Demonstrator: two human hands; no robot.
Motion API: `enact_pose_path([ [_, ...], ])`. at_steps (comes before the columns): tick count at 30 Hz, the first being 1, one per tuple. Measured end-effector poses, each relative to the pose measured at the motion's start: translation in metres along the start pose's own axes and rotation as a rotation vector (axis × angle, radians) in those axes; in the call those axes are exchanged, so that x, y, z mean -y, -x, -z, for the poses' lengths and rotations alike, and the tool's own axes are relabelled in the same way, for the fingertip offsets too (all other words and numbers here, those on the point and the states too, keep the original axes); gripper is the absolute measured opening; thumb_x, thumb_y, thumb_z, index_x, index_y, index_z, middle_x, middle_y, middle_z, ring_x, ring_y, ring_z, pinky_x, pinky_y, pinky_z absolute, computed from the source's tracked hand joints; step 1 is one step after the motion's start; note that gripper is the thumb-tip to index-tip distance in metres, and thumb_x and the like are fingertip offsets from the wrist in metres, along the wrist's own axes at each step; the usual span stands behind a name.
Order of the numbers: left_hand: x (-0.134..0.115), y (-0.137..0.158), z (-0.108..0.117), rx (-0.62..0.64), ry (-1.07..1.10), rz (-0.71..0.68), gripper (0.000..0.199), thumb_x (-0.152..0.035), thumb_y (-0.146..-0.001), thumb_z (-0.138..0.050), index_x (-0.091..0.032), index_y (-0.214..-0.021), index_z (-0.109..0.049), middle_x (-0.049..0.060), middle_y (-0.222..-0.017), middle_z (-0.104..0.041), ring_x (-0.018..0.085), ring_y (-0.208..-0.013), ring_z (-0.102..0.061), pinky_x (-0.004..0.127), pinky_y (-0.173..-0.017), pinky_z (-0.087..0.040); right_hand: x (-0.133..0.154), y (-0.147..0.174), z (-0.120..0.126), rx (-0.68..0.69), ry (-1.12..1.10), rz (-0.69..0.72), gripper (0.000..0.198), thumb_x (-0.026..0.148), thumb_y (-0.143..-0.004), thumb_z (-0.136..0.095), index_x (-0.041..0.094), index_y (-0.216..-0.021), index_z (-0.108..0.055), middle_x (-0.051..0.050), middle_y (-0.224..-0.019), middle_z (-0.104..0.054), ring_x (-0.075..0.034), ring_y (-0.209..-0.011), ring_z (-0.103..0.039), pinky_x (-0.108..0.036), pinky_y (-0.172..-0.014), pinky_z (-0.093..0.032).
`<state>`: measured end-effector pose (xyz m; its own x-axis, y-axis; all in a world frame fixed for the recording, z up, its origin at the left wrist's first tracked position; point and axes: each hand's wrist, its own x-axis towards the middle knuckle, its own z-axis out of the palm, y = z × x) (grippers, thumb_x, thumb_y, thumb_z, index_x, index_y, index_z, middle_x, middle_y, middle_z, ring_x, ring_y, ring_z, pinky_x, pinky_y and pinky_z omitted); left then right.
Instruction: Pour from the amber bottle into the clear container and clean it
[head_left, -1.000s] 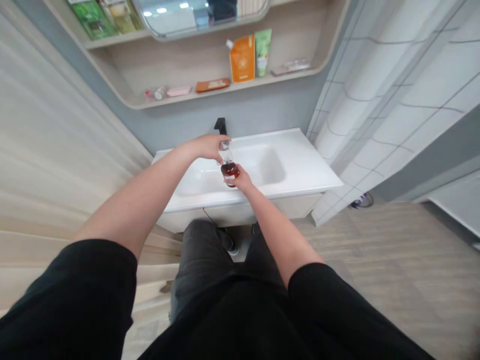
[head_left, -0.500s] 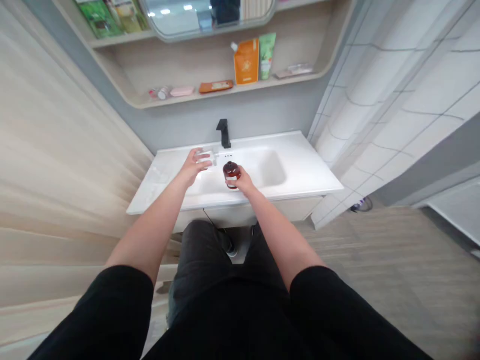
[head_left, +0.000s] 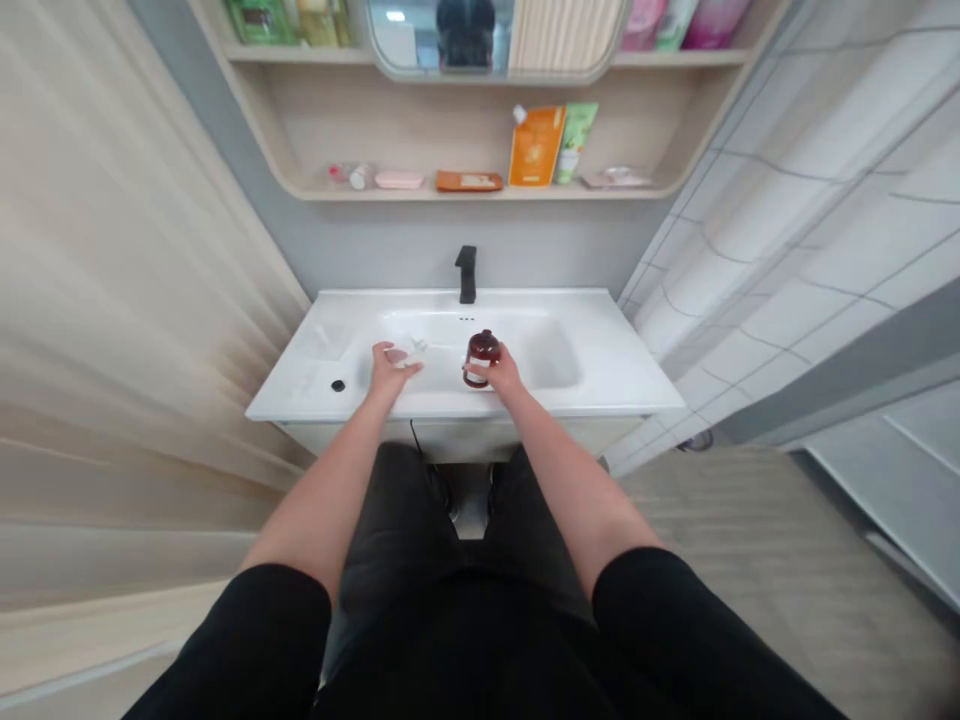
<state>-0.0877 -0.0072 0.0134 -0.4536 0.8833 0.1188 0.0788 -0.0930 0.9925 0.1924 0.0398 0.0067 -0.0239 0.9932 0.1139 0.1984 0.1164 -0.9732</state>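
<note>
1. the left hand is curled around a clear bottle, tilted, its neck pointing away from the palm towards the right hand.
2. the right hand is clamped on a brown bottle, roughly upright, at its fingers.
3. the sink is beneath both bottles.
4. left of the left hand, a small black disc lies on the white table.
5. beyond both hands, between them, stands a black tap.

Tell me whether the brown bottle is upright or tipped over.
Roughly upright: the brown bottle has its neck on top and its base below, held in the right hand.
</note>
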Motion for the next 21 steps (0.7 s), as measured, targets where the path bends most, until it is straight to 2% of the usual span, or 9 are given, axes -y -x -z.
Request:
enact_pose_path([
  [3, 0.002, 0.0, 0.001, 0.017, -0.057, -0.03, 0.083, -0.026, -0.063, -0.1, -0.031, -0.128, -0.049, -0.002, -0.106, -0.068, 0.024, -0.112, -0.072, 0.041, -0.104, -0.056, 0.004, -0.001, 0.009, -0.06, 0.028, 0.01, 0.074, 0.056, -0.06, -0.101, 0.026, -0.12, -0.067, -0.006, -0.122, -0.083, -0.031, -0.111, -0.075, -0.049, -0.11, -0.06],
  [6, 0.003, 0.002, 0.002, 0.059, -0.047, -0.049, 0.083, -0.028, -0.062, -0.101, -0.032, -0.132, -0.055, 0.0, -0.108, -0.068, 0.026, -0.11, -0.073, 0.042, -0.102, -0.058, 0.012, -0.008, 0.038, -0.137, 0.097, 0.057, 0.075, 0.055, -0.058, -0.102, 0.027, -0.118, -0.068, -0.006, -0.118, -0.083, -0.033, -0.112, -0.075, -0.052, -0.111, -0.059],
  [11, 0.005, 0.002, 0.001, 0.112, -0.055, -0.026, 0.077, -0.036, -0.063, -0.103, -0.03, -0.127, -0.059, 0.002, -0.114, -0.07, 0.026, -0.116, -0.073, 0.04, -0.103, -0.057, 0.02, -0.03, 0.123, -0.287, 0.187, 0.108, 0.075, 0.053, -0.058, -0.102, 0.024, -0.119, -0.068, -0.011, -0.118, -0.084, -0.03, -0.103, -0.074, -0.049, -0.101, -0.059],
  [16, 0.004, 0.001, -0.001, 0.099, -0.028, 0.008, 0.076, -0.029, -0.062, -0.103, -0.029, -0.122, -0.057, 0.003, -0.114, -0.072, 0.026, -0.119, -0.074, 0.043, -0.109, -0.057, 0.014, -0.041, 0.21, -0.493, 0.331, 0.028, 0.062, 0.055, -0.069, -0.098, 0.022, -0.112, -0.07, -0.022, -0.111, -0.083, -0.029, -0.092, -0.07, -0.049, -0.088, -0.056],
  [18, 0.002, 0.001, -0.002, 0.125, -0.047, 0.005, 0.075, -0.027, -0.061, -0.103, -0.03, -0.121, -0.057, 0.003, -0.112, -0.073, 0.027, -0.119, -0.074, 0.045, -0.11, -0.058, 0.007, -0.039, 0.234, -0.573, 0.341, 0.023, 0.052, 0.054, -0.075, -0.095, 0.026, -0.111, -0.071, -0.024, -0.114, -0.083, -0.032, -0.094, -0.072, -0.052, -0.088, -0.055],
  [21, 0.0, 0.001, -0.002, 0.139, -0.08, -0.029, 0.075, -0.026, -0.06, -0.104, -0.029, -0.117, -0.056, 0.002, -0.11, -0.072, 0.026, -0.114, -0.074, 0.045, -0.11, -0.058, -0.003, -0.031, 0.256, -0.641, 0.366, -0.004, 0.045, 0.055, -0.086, -0.085, 0.028, -0.119, -0.071, -0.025, -0.122, -0.082, -0.035, -0.098, -0.075, -0.052, -0.087, -0.055],
])
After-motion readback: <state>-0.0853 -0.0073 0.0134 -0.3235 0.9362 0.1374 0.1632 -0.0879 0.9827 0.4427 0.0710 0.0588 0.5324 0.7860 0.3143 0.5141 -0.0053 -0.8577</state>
